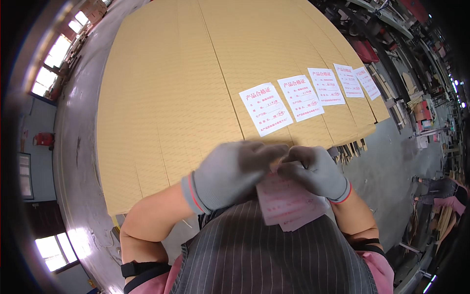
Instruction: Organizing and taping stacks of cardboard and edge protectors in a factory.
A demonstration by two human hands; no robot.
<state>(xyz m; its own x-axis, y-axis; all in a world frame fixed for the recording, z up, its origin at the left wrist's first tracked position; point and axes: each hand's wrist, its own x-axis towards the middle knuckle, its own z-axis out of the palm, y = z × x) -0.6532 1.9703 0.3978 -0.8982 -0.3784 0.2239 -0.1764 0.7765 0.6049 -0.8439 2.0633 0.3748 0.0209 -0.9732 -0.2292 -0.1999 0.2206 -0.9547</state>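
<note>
Both my hands wear grey gloves with dark-coated fingers and a red line at the cuff. They meet just past the near edge of a large brown cardboard stack [161, 73]. My right hand [313, 171] is closed on a small stack of white paper slips with red print [291, 201], which hangs down in front of my apron. My left hand [230, 169] has its fingers pressed together at the top corner of the same slips; its thumb is hidden. Several matching slips [266, 109] lie in a slanting row on the cardboard, from its middle to its right edge.
Machinery and racks [401, 59] line the right side. At the far right, a person in pink and dark clothes [443, 191] bends over strips of material. Dark strips [352, 151] stick out beneath the cardboard's right corner. A red object [44, 139] stands by the left wall.
</note>
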